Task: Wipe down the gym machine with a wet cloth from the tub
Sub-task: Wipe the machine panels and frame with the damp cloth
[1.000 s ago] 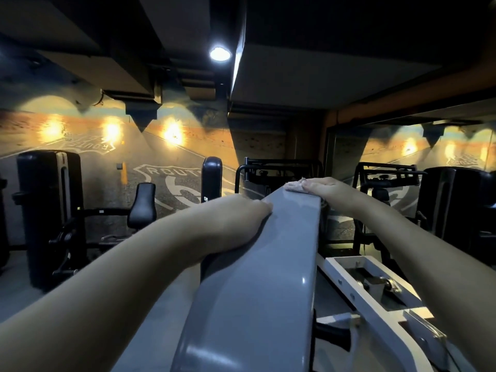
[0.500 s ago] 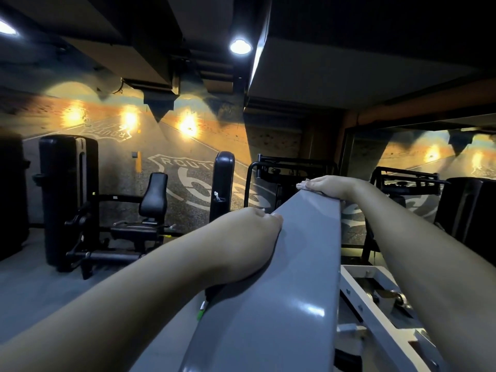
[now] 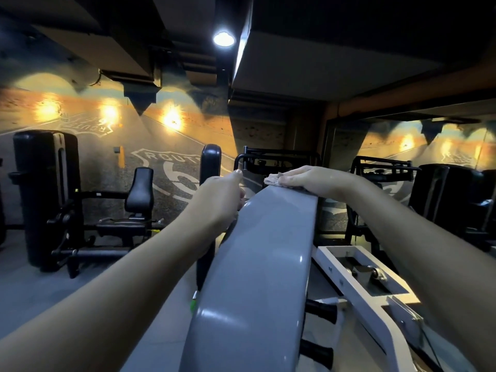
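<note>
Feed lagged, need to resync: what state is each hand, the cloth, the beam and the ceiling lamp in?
Long grey glossy metal beam: shiny, reflecting light.
Pale crumpled cloth: on the beam's far end, under the right hand.
Right hand: fingers straight, pressing the cloth.
Left hand: at the beam's left edge; hold unclear.
Round ceiling lamp: lit.

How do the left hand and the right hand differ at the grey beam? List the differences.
The right hand lies flat on top of the grey beam; the left hand is curled at its left edge, grip unclear. The right hand presses the cloth; the left hand touches no cloth. The right hand sits at the far end; the left hand is a little nearer. Both are bare and reach forward.
</note>
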Tool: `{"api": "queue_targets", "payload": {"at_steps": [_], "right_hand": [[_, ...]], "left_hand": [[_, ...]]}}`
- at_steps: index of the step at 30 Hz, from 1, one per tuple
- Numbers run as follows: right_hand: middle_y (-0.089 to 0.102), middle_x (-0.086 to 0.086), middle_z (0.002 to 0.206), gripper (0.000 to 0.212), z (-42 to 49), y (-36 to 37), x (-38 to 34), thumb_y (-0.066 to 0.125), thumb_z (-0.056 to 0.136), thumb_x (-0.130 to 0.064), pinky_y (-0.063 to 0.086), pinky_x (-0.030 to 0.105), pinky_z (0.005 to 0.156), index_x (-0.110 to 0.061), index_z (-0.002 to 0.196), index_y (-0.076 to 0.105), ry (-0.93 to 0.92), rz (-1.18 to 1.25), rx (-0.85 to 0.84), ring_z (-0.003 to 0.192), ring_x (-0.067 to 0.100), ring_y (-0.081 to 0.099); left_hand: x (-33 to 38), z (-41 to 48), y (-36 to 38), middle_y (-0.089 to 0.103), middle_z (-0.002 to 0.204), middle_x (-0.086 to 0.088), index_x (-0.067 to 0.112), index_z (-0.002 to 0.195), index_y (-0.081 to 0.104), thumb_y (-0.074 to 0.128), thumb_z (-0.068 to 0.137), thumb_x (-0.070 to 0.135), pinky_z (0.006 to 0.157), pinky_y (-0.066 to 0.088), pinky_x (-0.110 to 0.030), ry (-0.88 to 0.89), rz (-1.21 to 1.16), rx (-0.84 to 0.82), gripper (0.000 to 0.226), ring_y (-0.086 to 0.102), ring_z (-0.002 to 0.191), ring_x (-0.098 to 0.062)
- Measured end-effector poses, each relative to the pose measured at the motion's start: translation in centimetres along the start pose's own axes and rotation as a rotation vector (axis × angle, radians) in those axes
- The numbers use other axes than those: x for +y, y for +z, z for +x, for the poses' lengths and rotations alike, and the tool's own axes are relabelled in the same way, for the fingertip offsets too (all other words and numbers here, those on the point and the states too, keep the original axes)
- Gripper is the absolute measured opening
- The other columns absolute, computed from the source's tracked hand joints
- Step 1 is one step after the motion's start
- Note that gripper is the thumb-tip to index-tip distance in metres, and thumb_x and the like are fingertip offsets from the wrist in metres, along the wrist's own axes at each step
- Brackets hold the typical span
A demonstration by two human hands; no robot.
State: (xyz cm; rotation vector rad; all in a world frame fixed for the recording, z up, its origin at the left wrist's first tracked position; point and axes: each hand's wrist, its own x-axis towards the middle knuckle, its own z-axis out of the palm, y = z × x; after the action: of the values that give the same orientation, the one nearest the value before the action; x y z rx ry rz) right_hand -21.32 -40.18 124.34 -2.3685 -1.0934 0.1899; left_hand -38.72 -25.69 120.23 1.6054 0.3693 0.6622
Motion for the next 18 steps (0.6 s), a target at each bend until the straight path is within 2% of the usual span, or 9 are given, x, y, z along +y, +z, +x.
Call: {"api": "queue_targets", "payload": {"at_steps": [2, 6, 8, 10, 12, 15, 18], "right_hand": [[0.066, -0.023, 0.128, 0.032, -1.3, 0.6, -0.9, 0.050, 0.102, -0.057, 0.035, 0.033, 0.113, -0.043, 0.122, 0.070, -0.028, 0.006, -0.005, 0.118, 0.002, 0.061], [0.067, -0.027, 0.120, 0.022, -5.4, 2.1, -3.5, 0.046, 0.103, -0.057, 0.039, 0.027, 0.099, -0.055, 0.107, 0.068, -0.088, -0.026, -0.011, 0.111, -0.003, 0.062], [0.064, -0.028, 0.117, 0.024, -7.2, 2.9, -4.9, 0.045, 0.102, -0.060, 0.041, 0.029, 0.095, -0.056, 0.110, 0.067, -0.110, -0.045, 0.001, 0.107, -0.002, 0.063], [0.062, -0.028, 0.119, 0.029, -9.0, 3.8, -6.2, 0.043, 0.102, -0.062, 0.045, 0.031, 0.096, -0.057, 0.123, 0.063, -0.146, -0.082, 0.000, 0.106, 0.000, 0.063], [0.058, -0.028, 0.129, 0.035, -10.5, 4.8, -7.3, 0.042, 0.103, -0.061, 0.047, 0.033, 0.098, -0.058, 0.136, 0.054, -0.174, -0.144, 0.004, 0.111, 0.001, 0.061], [0.048, -0.025, 0.151, 0.039, -12.6, 6.4, -8.9, 0.042, 0.105, -0.056, 0.040, 0.033, 0.112, -0.055, 0.144, 0.048, -0.257, -0.285, 0.049, 0.135, 0.002, 0.046], [0.039, -0.031, 0.155, 0.042, -14.6, 8.4, -9.5, 0.041, 0.106, -0.052, 0.027, 0.035, 0.123, -0.050, 0.148, 0.047, -0.368, -0.425, 0.133, 0.148, -0.006, 0.025]], "left_hand": [[-0.1, -0.4, -0.7, 0.066, 0.094, -0.017, -0.003, 0.103, 0.067, 0.036, 0.110, 0.036, 0.067, 0.039, -0.034, -0.005, -0.008, -0.008, 0.050, 0.055, 0.074, -0.023], [0.6, -0.7, -2.5, 0.074, 0.102, -0.018, -0.003, 0.106, 0.072, 0.035, 0.109, 0.040, 0.073, 0.041, -0.035, 0.031, 0.039, 0.009, 0.057, 0.058, 0.083, -0.023], [1.0, -0.9, -2.9, 0.075, 0.105, -0.017, -0.001, 0.106, 0.073, 0.034, 0.109, 0.042, 0.079, 0.042, -0.037, 0.023, 0.037, 0.008, 0.058, 0.060, 0.088, -0.025], [1.2, -1.3, -3.1, 0.074, 0.107, -0.017, -0.002, 0.110, 0.073, 0.034, 0.109, 0.041, 0.083, 0.041, -0.037, 0.006, 0.041, -0.016, 0.058, 0.059, 0.091, -0.025], [1.3, -1.7, -3.2, 0.074, 0.111, -0.017, -0.003, 0.112, 0.073, 0.034, 0.109, 0.039, 0.085, 0.043, -0.036, -0.003, 0.036, -0.035, 0.057, 0.060, 0.094, -0.026], [1.0, -2.5, -3.6, 0.075, 0.110, -0.016, -0.001, 0.105, 0.074, 0.035, 0.109, 0.039, 0.097, 0.046, -0.039, 0.011, 0.048, -0.065, 0.056, 0.065, 0.101, -0.030], [0.1, -3.2, -4.3, 0.076, 0.104, -0.015, 0.000, 0.101, 0.074, 0.035, 0.108, 0.039, 0.090, 0.048, -0.038, 0.076, 0.011, -0.053, 0.055, 0.067, 0.098, -0.028]]}}
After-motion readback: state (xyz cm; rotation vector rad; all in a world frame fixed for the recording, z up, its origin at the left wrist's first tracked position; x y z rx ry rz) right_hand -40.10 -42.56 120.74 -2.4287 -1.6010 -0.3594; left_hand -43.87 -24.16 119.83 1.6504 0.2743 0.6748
